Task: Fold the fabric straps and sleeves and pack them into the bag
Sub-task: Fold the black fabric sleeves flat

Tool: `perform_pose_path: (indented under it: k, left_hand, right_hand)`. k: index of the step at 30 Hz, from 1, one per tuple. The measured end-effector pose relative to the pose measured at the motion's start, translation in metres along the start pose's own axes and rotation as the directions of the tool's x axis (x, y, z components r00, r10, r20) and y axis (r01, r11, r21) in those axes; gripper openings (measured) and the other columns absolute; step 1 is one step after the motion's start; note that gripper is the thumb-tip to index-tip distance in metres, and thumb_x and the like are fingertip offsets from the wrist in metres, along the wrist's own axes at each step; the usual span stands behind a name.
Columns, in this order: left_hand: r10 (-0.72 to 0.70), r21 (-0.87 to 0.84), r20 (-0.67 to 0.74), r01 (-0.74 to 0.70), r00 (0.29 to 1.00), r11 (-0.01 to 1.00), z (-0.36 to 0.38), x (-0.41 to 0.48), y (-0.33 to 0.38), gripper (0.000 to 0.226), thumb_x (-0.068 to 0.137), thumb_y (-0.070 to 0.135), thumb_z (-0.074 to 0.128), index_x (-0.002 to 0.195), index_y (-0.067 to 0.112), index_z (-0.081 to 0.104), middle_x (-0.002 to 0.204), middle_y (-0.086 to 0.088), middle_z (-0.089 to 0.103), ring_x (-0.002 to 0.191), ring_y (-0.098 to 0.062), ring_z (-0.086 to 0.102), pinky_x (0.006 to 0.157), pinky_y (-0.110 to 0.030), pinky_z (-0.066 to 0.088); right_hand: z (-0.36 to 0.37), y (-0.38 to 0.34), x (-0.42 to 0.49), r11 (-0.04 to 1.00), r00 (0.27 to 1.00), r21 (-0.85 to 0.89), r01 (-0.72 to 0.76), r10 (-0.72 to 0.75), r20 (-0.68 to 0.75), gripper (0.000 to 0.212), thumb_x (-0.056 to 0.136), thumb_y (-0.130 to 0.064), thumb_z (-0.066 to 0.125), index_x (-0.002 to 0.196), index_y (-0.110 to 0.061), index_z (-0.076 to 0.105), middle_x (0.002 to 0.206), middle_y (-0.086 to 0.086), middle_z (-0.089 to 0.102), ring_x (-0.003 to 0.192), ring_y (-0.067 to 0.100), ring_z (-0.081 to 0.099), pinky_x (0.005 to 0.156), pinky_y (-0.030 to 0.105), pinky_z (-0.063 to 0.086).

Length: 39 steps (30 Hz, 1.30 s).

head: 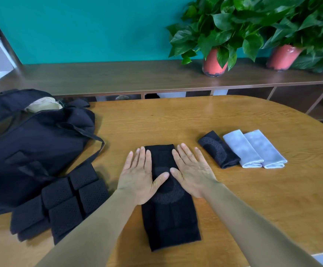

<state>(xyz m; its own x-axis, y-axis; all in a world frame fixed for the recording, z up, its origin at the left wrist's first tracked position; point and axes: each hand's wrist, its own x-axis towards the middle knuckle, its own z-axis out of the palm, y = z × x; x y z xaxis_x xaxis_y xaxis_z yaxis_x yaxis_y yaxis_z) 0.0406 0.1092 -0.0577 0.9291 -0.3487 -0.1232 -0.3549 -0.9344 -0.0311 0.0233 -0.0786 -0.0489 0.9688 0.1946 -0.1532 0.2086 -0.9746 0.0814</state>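
Note:
A long black knit sleeve [171,218] lies flat on the wooden table [233,209], running away from me. My left hand [140,175] and my right hand [192,173] press flat on its far half, fingers straight, one on each side. To the right lie a folded black sleeve [219,150] and two folded light-grey sleeves [242,149] [265,149], side by side. At the left stands a black bag [35,145], its top open with a beige thing inside. Several folded black mesh straps [64,201] sit in front of the bag.
Behind the table runs a low brown shelf [118,78] against a teal wall. Two potted plants in red pots [214,62] [282,57] stand on it at the right. The bag's strap [97,147] loops onto the table near my left hand.

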Motion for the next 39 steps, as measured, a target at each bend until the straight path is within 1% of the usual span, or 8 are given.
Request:
perform_pose_path:
  k: [8, 13, 16, 19, 30, 33, 36, 39]
  left_hand:
    - [-0.031, -0.007, -0.005, 0.031, 0.999, 0.999, -0.014, -0.017, 0.009, 0.090, 0.081, 0.067, -0.016, 0.147, 0.006, -0.019, 0.156, -0.010, -0.024, 0.142, -0.019, -0.028, 0.117, -0.039, -0.016]
    - [0.082, -0.201, -0.100, -0.101, 0.992, 0.974, -0.017, -0.069, 0.025, 0.077, 0.088, 0.060, -0.015, 0.148, 0.012, -0.019, 0.155, -0.003, -0.026, 0.141, -0.012, -0.028, 0.117, -0.034, -0.016]
    - [0.133, -0.150, -0.085, -0.145, 0.987, 0.978, -0.008, -0.109, 0.035, 0.077, 0.083, 0.059, -0.023, 0.146, 0.014, -0.022, 0.154, 0.000, -0.029, 0.140, -0.012, -0.030, 0.117, -0.036, -0.017]
    - [0.146, -0.098, -0.028, -0.148, 0.989, 0.984, 0.001, -0.129, 0.035, 0.072, 0.088, 0.056, -0.015, 0.146, 0.015, -0.022, 0.155, 0.000, -0.027, 0.140, -0.013, -0.030, 0.116, -0.037, -0.019]
    - [0.154, 0.032, -0.002, -0.154, 0.988, 0.988, 0.004, -0.141, 0.024, 0.075, 0.086, 0.054, -0.015, 0.148, 0.012, -0.015, 0.159, -0.004, -0.017, 0.144, -0.015, -0.023, 0.115, -0.041, -0.020]
    - [0.191, 0.000, -0.120, -0.192, 0.974, 0.981, 0.001, -0.149, 0.021, 0.075, 0.091, 0.054, -0.010, 0.152, 0.012, 0.002, 0.160, -0.005, -0.002, 0.147, -0.015, -0.009, 0.115, -0.042, -0.019]
    - [0.297, -0.012, -0.277, -0.312, 0.914, 0.950, 0.000, -0.163, 0.022, 0.072, 0.098, 0.060, 0.014, 0.142, 0.011, 0.044, 0.149, -0.007, 0.040, 0.141, -0.017, 0.032, 0.115, -0.045, 0.001]
    - [0.333, 0.022, -0.234, -0.337, 0.914, 0.941, 0.008, -0.174, 0.026, 0.078, 0.083, 0.077, 0.037, 0.127, 0.017, 0.061, 0.135, 0.000, 0.057, 0.128, -0.016, 0.050, 0.107, -0.053, 0.017]
  right_hand:
    - [-0.011, -0.003, -0.010, 0.994, 0.993, -0.003, -0.105, 0.106, 0.044, 0.067, 0.092, -0.055, -0.008, 0.147, -0.017, -0.019, 0.154, 0.008, -0.026, 0.137, 0.019, -0.035, 0.115, 0.045, -0.016]
    - [-0.024, -0.023, -0.064, 0.990, 0.997, 0.138, 0.029, -0.018, -0.077, 0.063, 0.095, -0.053, -0.004, 0.148, -0.021, -0.018, 0.152, -0.001, -0.031, 0.135, 0.012, -0.037, 0.115, 0.043, -0.017]
    - [-0.011, -0.041, -0.103, 0.984, 0.993, 0.139, 0.109, -0.101, -0.062, 0.060, 0.100, -0.052, 0.001, 0.148, -0.022, -0.019, 0.152, -0.004, -0.033, 0.134, 0.008, -0.038, 0.113, 0.042, -0.018]
    - [0.004, -0.046, -0.120, 0.983, 0.995, 0.152, 0.101, -0.104, 0.010, 0.063, 0.098, -0.054, 0.003, 0.148, -0.022, -0.018, 0.153, -0.006, -0.030, 0.134, 0.006, -0.037, 0.112, 0.042, -0.019]
    - [0.005, -0.048, -0.132, 0.994, 0.998, 0.084, 0.066, -0.067, 0.010, 0.081, 0.081, -0.058, -0.017, 0.150, -0.018, -0.011, 0.157, -0.003, -0.019, 0.138, 0.011, -0.031, 0.115, 0.043, -0.017]
    - [0.002, -0.045, -0.146, 0.982, 0.986, 0.162, 0.101, -0.077, -0.150, 0.074, 0.092, -0.056, -0.004, 0.152, -0.014, 0.009, 0.160, 0.001, 0.002, 0.143, 0.013, -0.021, 0.117, 0.039, -0.010]
    - [0.003, -0.045, -0.164, 0.964, 0.918, 0.170, 0.203, -0.127, -0.375, 0.061, 0.097, -0.049, 0.027, 0.142, -0.010, 0.041, 0.146, 0.005, 0.043, 0.145, 0.019, 0.016, 0.114, 0.039, 0.013]
    - [0.012, -0.048, -0.178, 0.947, 0.902, 0.121, 0.297, -0.237, -0.361, 0.063, 0.088, -0.050, 0.046, 0.136, -0.010, 0.050, 0.132, 0.002, 0.057, 0.138, 0.020, 0.033, 0.112, 0.041, 0.024]
